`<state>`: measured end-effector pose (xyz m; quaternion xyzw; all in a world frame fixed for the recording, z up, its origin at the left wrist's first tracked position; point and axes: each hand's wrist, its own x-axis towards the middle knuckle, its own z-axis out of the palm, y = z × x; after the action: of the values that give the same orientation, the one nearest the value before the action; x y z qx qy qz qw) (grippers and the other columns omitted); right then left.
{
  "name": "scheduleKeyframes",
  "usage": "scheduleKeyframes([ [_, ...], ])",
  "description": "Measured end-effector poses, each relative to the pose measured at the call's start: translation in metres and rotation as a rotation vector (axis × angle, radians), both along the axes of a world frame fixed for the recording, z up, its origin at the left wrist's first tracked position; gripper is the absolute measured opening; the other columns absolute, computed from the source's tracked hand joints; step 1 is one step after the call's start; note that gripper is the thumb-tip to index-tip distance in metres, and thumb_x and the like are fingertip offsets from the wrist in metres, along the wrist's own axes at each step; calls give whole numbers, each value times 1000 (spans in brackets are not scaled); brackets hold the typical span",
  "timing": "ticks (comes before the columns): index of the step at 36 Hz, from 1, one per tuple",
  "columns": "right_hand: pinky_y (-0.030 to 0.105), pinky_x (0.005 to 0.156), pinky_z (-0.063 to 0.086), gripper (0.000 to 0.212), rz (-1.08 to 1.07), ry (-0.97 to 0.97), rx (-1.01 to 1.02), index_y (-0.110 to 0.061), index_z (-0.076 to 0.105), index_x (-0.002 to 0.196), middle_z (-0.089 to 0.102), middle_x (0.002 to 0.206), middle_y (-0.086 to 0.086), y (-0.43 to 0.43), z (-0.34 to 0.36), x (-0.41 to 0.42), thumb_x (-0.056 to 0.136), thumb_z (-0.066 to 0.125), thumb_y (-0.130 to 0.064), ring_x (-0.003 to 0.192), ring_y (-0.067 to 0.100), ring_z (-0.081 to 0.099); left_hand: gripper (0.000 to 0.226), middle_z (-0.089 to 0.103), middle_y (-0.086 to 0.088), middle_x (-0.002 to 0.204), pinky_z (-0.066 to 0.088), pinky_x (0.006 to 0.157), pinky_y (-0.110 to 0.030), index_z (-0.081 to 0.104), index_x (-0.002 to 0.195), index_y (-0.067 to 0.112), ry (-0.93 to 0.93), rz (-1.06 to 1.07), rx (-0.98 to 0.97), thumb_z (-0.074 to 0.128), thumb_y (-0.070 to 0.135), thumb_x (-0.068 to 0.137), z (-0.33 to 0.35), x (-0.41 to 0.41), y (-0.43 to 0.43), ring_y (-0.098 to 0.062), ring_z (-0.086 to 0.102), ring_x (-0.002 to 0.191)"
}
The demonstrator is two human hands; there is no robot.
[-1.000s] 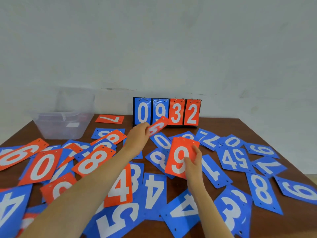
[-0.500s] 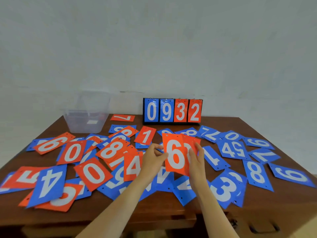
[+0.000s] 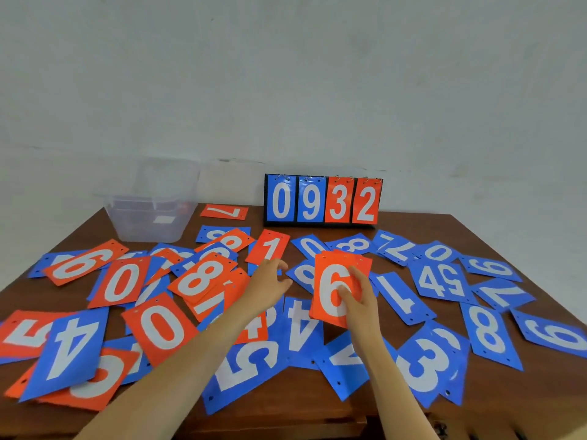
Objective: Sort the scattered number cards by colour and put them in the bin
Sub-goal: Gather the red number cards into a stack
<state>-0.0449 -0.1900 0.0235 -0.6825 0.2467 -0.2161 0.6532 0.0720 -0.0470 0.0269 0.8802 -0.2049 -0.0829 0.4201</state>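
- Gathering reds, by judgement: an early stage, with most cards loose on the surface and the clear bin at back left, contents unclear.
- Right hand: fingers grasping the red stack, a 6 on top, held above mid-surface.
- Left hand: fingers loosely curled, released, holding nothing, just beside the red 1 card.
- Next move, likely: lifting that 1 cleanly off the blue cards around it.
- Room: pale bare wall; brown wooden surface; flip scoreboard at rear.
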Motion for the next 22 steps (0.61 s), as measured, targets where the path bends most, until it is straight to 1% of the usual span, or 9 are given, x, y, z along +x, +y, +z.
scheduleKeyframes([
  [2, 29, 72, 54, 35, 9, 16, 27, -43, 44, 122, 41, 121, -8, -5, -4, 11, 96, 52, -21, 95, 13, 52, 38, 41, -7, 137, 40, 92, -27, 49, 128, 13, -48, -29, 163, 59, 20, 92, -4, 25, -4, -21, 46, 121],
  [6, 37, 80, 57, 32, 1, 46, 28, -44, 46, 120, 45, 125, -5, -16, -12, 36, 96, 53, -24, 107, 21, 54, 52, 38, -13, 142, 39, 101, -37, 42, 136, 6, -122, -13, 433, 58, 29, 92, -5, 72, -18, -28, 40, 128],
  [9, 28, 69, 55, 30, -4, 48, 18, -42, 48, 119, 46, 124, -5, -23, -15, 55, 96, 53, -24, 104, 19, 54, 69, 30, -18, 148, 35, 106, -41, 34, 140, 3, -71, 30, 573, 58, 43, 90, -7, 101, -27, -33, 30, 136],
  [11, 25, 66, 53, 30, -3, 54, 7, -42, 47, 119, 44, 122, -6, -29, -17, 68, 96, 53, -24, 100, 16, 53, 79, 30, -20, 148, 36, 105, -41, 34, 140, 2, -13, 42, 644, 58, 54, 85, -8, 115, -32, -33, 30, 135],
  [13, 24, 66, 52, 29, 5, 58, -14, -41, 48, 119, 43, 118, -9, -33, -18, 79, 96, 52, -24, 95, 12, 52, 74, 43, -18, 140, 43, 96, -38, 46, 130, 4, 9, 36, 695, 56, 60, 83, -8, 124, -36, -31, 43, 126],
  [15, 28, 72, 54, 29, 17, 63, -44, -42, 48, 119, 44, 120, -9, -34, -19, 91, 96, 52, -24, 98, 12, 52, 54, 60, -14, 115, 48, 80, -33, 58, 112, 6, -28, 20, 715, 54, 53, 87, -8, 128, -40, -27, 57, 108],
  [17, 34, 80, 55, 30, 29, 80, -70, -43, 48, 119, 45, 123, -9, -33, -19, 101, 96, 52, -25, 107, 17, 51, 36, 60, -7, 87, 44, 67, -31, 61, 95, 9, -72, 4, 722, 51, 44, 91, -8, 125, -43, -24, 61, 93],
  [20, 34, 85, 53, 28, 44, 94, -87, -41, 50, 120, 44, 119, -12, -29, -22, 109, 96, 51, -26, 108, 17, 50, 34, 55, -6, 82, 43, 66, -31, 61, 91, 8, -99, -4, 750, 49, 40, 91, -7, 120, -46, -24, 60, 86],
  [22, 36, 90, 52, 20, 57, 87, -104, -41, 55, 107, 47, 115, -13, -27, -24, 109, 97, 50, -24, 107, 14, 49, 35, 55, -8, 80, 42, 63, -31, 59, 82, 6, -78, 2, 696, 43, 34, 95, -2, 117, -45, -23, 56, 75],
])
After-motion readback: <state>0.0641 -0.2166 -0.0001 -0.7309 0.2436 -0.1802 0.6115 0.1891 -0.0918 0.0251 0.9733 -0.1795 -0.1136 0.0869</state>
